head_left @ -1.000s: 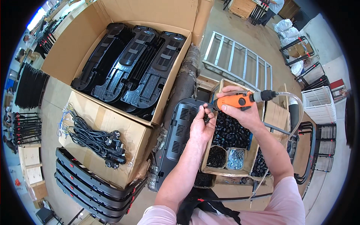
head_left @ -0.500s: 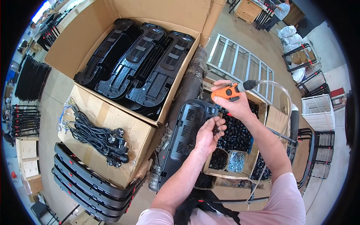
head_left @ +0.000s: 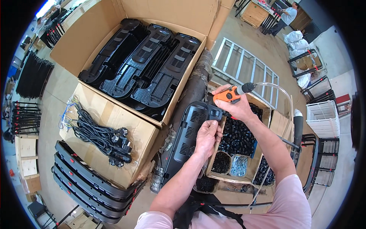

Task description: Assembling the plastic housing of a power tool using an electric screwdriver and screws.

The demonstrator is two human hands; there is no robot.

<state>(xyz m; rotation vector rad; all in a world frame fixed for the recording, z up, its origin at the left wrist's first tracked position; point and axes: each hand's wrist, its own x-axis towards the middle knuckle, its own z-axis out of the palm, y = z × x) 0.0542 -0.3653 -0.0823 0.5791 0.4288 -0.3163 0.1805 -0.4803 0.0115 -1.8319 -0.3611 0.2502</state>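
Observation:
My right hand [head_left: 237, 108] is closed around an orange air screwdriver [head_left: 228, 94], which has a clear hose at its back end. The tool lies almost level over the upper end of a long black plastic housing [head_left: 187, 131] with slotted vents. At that end sits a square black fitting [head_left: 215, 113]. Just below the fitting, the fingers of my left hand [head_left: 207, 137] are closed, thumb and forefinger pinched at the housing's edge. Small dark screws showed in that palm a moment ago; the curled fingers now hide most of them. The tool's tip is hidden by my right hand.
Right of the housing, a divided wooden tray [head_left: 253, 179] holds black parts, dark screws [head_left: 221, 163] and silver screws [head_left: 239, 165]. An open carton [head_left: 164, 124] of black housings stands left, beside bundled power cords [head_left: 97, 133] and stacked dark curved covers [head_left: 89, 187]. A person works far off.
My left hand has turned and drawn its fingers in, pinching at the housing's edge below the fitting. The screwdriver has shifted slightly to the left.

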